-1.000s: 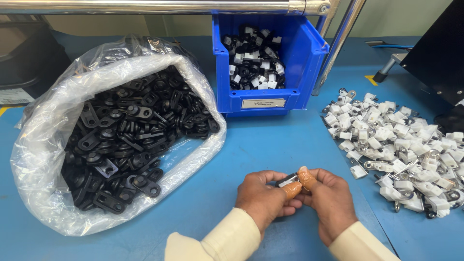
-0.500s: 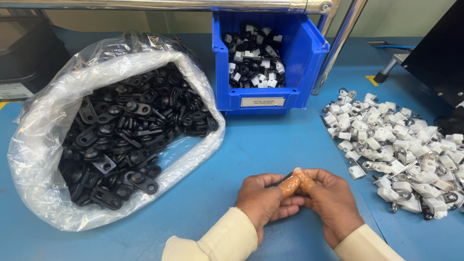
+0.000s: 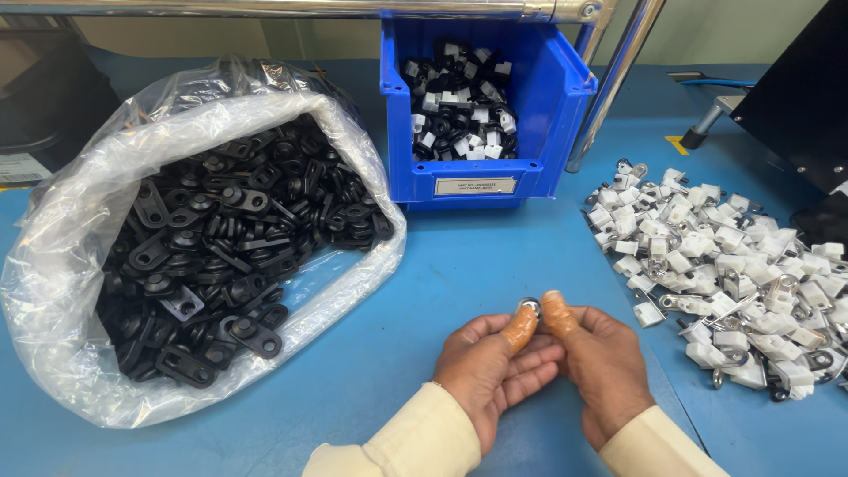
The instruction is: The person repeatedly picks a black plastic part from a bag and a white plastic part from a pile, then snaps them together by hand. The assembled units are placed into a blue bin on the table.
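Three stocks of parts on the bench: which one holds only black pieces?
The clear plastic bag on the left: black brackets only. The blue bin mixes black and white parts, and the loose pile on the right is mostly white with metal.

A bag, a bin, and two small labels on the blue table

A big see-through plastic bag (image 3: pixel 106 291) lies open on the left, full of black flat parts (image 3: pixel 212 256). A blue plastic bin (image 3: pixel 486 106) stands at the back in the middle, holding black and white small parts. On the bin's front is a white label (image 3: pixel 475 186), shaped like a long box. At the far left edge, a white label (image 3: pixel 22 166) sits on a dark thing. A tiny yellow mark (image 3: pixel 678 145) is stuck on the table at the right of the bin.
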